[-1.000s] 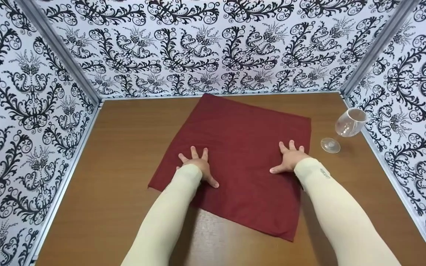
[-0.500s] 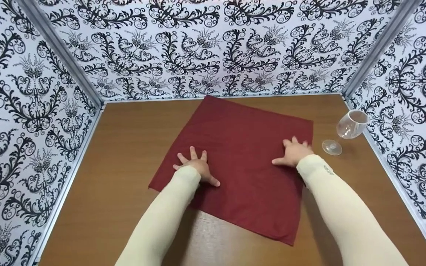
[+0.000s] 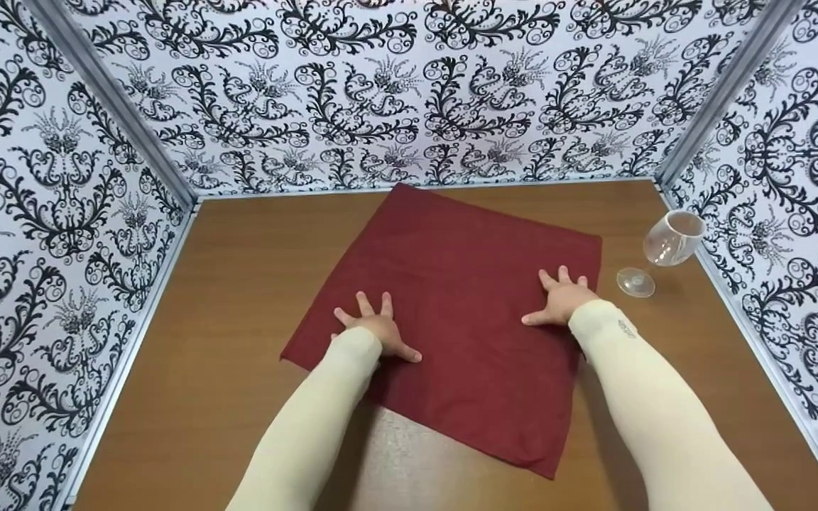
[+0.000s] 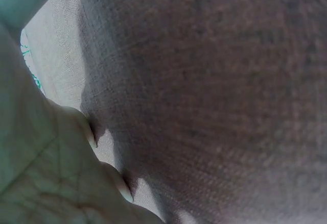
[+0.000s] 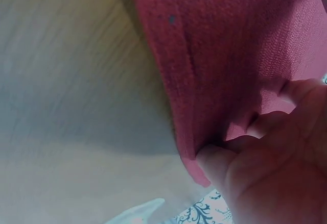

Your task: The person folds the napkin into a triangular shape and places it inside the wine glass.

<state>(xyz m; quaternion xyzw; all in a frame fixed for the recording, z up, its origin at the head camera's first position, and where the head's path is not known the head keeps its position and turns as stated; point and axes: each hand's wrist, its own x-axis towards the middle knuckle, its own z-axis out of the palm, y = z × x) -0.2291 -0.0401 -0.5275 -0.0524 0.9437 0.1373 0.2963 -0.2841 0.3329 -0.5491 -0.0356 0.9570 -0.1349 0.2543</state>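
A dark red cloth napkin (image 3: 466,262) lies spread flat on the wooden table, its corners pointing away from and toward me. My left hand (image 3: 378,333) rests on its left part with fingers spread and thumb out to the right. In the left wrist view, the fingertips (image 4: 122,188) press on the weave below the palm. Near the napkin's right edge, my right hand (image 3: 564,301) also has its fingers spread on the fabric. The right wrist view shows those fingertips (image 5: 212,160) down on the cloth right beside its hemmed edge (image 5: 179,91).
An upright stemmed wine glass (image 3: 673,241) stands on the right of the table, just beyond my right hand. Bare wood (image 3: 238,270) shows left of the napkin. White panels with black scrollwork (image 3: 395,92) enclose the table at the back and both sides.
My left hand has slid slightly left. The fingers of my right hand bent briefly and are spread again. The napkin's near corner has shifted a little left and toward me.
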